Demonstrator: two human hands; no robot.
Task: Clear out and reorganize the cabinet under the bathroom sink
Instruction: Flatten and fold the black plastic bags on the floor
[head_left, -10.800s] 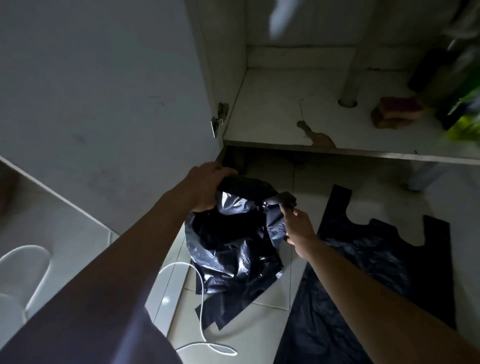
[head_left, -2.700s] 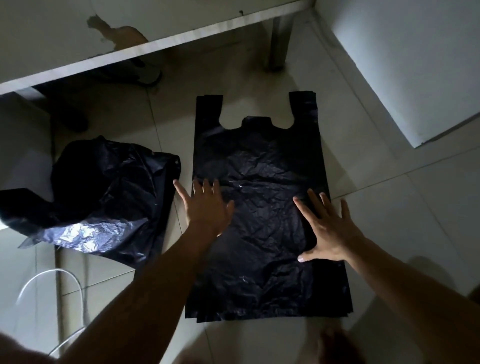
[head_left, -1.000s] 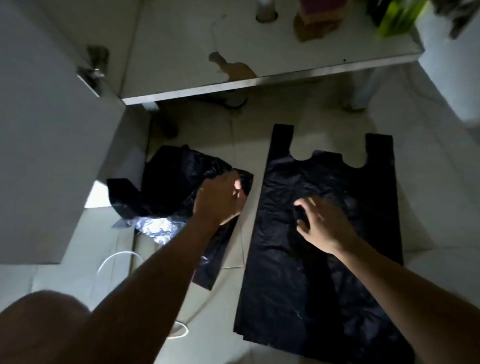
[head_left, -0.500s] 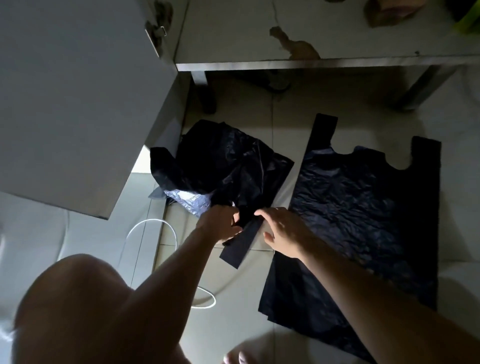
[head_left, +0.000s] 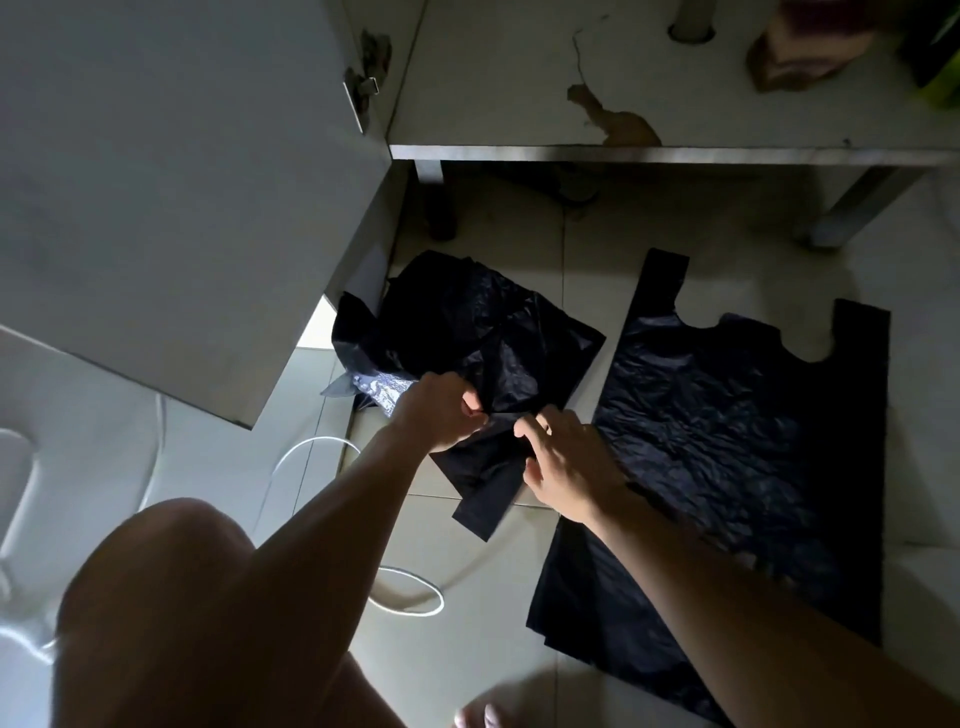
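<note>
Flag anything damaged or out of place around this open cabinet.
The cabinet floor is damaged. Near its front edge a peeled patch bares brown beneath the white surface, and a crack runs up from it. A crumpled bag lies on the tiles beside the flat bag.

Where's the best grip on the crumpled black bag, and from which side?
On the crumpled bag, probably the handle strap, from the near side: it trails flat toward the person, free of the bunched body. The left hand and right hand pinch its root.
</note>
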